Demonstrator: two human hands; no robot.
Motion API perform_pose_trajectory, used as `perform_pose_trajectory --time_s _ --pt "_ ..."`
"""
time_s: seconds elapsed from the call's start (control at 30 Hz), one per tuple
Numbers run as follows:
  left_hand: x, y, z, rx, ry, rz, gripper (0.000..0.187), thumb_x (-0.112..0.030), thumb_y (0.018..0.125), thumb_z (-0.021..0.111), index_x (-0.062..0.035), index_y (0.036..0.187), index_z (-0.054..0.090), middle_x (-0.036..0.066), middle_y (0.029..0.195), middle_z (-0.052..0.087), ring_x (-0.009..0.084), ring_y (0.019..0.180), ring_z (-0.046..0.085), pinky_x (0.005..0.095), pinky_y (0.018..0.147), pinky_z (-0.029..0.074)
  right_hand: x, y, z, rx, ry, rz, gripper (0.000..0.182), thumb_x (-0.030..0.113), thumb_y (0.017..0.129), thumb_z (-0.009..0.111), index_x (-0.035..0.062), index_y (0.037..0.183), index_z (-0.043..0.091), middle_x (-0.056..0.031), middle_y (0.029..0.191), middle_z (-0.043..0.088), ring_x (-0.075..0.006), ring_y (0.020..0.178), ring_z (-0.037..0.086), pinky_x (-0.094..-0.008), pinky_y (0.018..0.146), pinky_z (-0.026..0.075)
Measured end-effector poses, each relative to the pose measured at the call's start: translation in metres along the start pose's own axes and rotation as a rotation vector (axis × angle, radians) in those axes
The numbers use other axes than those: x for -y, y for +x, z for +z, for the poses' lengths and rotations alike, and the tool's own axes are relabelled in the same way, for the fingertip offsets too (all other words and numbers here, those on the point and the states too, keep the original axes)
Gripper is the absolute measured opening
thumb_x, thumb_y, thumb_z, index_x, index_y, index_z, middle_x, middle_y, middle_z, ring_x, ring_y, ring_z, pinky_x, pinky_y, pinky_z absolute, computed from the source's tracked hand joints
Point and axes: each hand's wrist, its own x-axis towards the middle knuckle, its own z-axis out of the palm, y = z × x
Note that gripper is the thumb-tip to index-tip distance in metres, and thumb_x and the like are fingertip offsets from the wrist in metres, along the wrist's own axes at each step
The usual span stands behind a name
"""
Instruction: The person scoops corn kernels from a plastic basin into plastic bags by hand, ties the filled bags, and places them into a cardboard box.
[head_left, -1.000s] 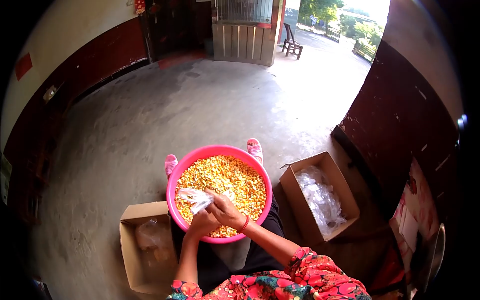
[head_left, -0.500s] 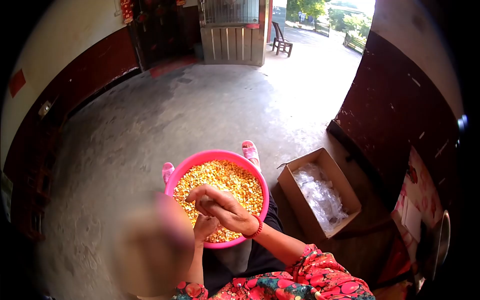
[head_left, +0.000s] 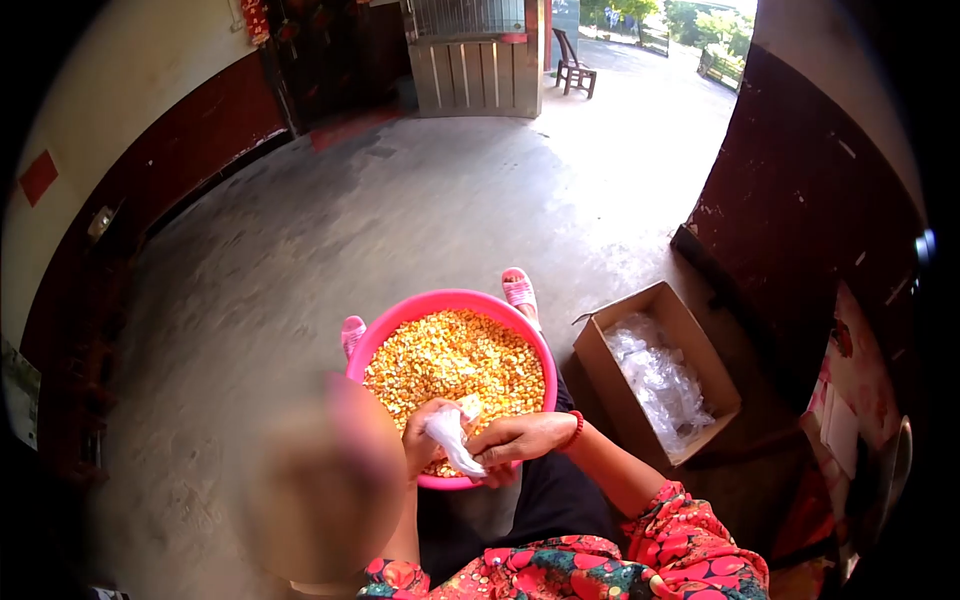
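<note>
A pink basin heaped with yellow corn kernels rests between my legs. Over its near rim, both hands hold a thin, crumpled white plastic bag. The fingers of my left hand close around its upper left part, and that forearm is partly hidden by a large blurred shape. My right hand, with a red beaded bracelet at the wrist, pinches the bag's lower right end between thumb and fingers.
To the right, an open cardboard box holds crumpled clear plastic. My feet in pink sandals flank the basin on the concrete floor. A wooden chair stands by the bright doorway, and a dark red-and-white wall runs along the right.
My hands, crossed over the kernels before, are now side by side nearer the basin's front rim. The white bag has come into sight between them. The whole view has shifted slightly.
</note>
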Motion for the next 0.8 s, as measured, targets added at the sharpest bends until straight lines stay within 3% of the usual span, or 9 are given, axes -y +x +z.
perform_pose_trajectory --time_s 0.17,0.27,0.33,0.47,0.5,0.6,0.67,0.73,0.8 --pt "-0.023 -0.004 0.022 -0.037 0.006 0.144 0.034 -0.032 0.095 0.045 0.0002 0.1 0.055 0.009 0.092 0.061 0.0157 0.086 0.059 0.0291 0.078 0.048 0.019 0.032 0.001 -0.543 0.33 -0.548 0.038 0.019 0.096 0.048 0.0047 0.131 0.044 -0.0104 0.126 0.05 -0.0149 0.088 0.062 -0.0283 0.078 0.05" --pt "-0.021 -0.006 0.009 -0.117 0.14 0.213 0.033 -0.03 0.098 0.04 0.0001 0.098 0.054 0.01 0.093 0.06 0.0169 0.089 0.058 0.0308 0.082 0.047 0.003 0.028 -0.021 -0.849 0.399 -0.467 0.034 0.013 0.091 0.052 0.0052 0.124 0.05 -0.0059 0.114 0.059 -0.0097 0.082 0.06 -0.0234 0.072 0.05" --pt "-0.013 -0.011 -0.005 -0.194 0.305 0.261 0.033 -0.028 0.099 0.037 0.0 0.096 0.054 0.01 0.094 0.059 0.0178 0.091 0.057 0.0319 0.085 0.046 -0.017 0.027 -0.028 -0.944 0.071 -0.337 0.038 0.007 0.085 0.058 0.0047 0.123 0.052 -0.006 0.115 0.058 -0.0114 0.089 0.06 -0.0237 0.074 0.05" --pt "-0.051 -0.002 0.043 -0.159 0.125 0.394 0.028 -0.019 0.101 0.034 -0.0003 0.096 0.054 0.009 0.098 0.058 0.0174 0.095 0.054 0.032 0.088 0.043 -0.037 0.037 -0.009 -0.782 -0.685 -0.307 0.068 0.012 0.073 0.07 0.006 0.133 0.039 -0.0157 0.121 0.051 -0.0278 0.114 0.051 -0.0362 0.091 0.045" --pt "-0.041 0.004 0.039 -0.192 0.261 0.441 0.024 -0.016 0.099 0.037 -0.0003 0.097 0.054 0.009 0.1 0.057 0.0187 0.097 0.054 0.033 0.089 0.042 -0.036 0.042 -0.001 -0.792 -0.463 -0.314 0.074 0.016 0.07 0.073 0.0055 0.134 0.037 -0.0182 0.12 0.051 -0.0328 0.115 0.05 -0.0379 0.096 0.041" --pt "-0.055 0.009 0.038 -0.274 0.82 0.653 0.025 -0.015 0.088 0.052 -0.0007 0.108 0.054 0.014 0.109 0.055 0.0297 0.109 0.051 0.0438 0.098 0.033 -0.076 0.059 -0.003 -0.906 -0.389 -0.36 0.059 0.009 0.072 0.071 0.0035 0.125 0.047 -0.016 0.116 0.055 -0.0253 0.111 0.053 -0.0356 0.092 0.043" --pt "-0.073 0.001 0.052 -0.387 1.058 0.574 0.03 -0.016 0.085 0.053 -0.002 0.112 0.054 0.015 0.12 0.051 0.0314 0.116 0.046 0.0429 0.102 0.03 -0.081 0.065 0.002 -0.816 -0.143 -0.289 0.038 0.006 0.079 0.065 0.0015 0.115 0.054 -0.0123 0.108 0.059 -0.0222 0.105 0.055 -0.0342 0.088 0.044" --pt "-0.051 0.003 0.044 -0.334 1.1 0.48 0.042 -0.02 0.084 0.054 -0.0033 0.123 0.05 0.016 0.128 0.047 0.0339 0.121 0.042 0.044 0.104 0.026 -0.092 0.066 0.006 -0.821 -0.103 -0.228 0.022 0.004 0.085 0.059 0.0 0.106 0.058 -0.0095 0.098 0.061 -0.0214 0.097 0.057 -0.0337 0.082 0.046" --pt "-0.05 -0.003 0.033 -0.316 1.031 0.433 0.061 -0.022 0.082 0.06 -0.0025 0.135 0.038 0.017 0.135 0.042 0.0321 0.128 0.038 0.0415 0.107 0.026 -0.113 0.065 -0.004 -0.845 -0.308 -0.315 0.028 0.007 0.094 0.049 0.0005 0.121 0.05 -0.0065 0.107 0.058 -0.0162 0.1 0.053 -0.0308 0.086 0.044"
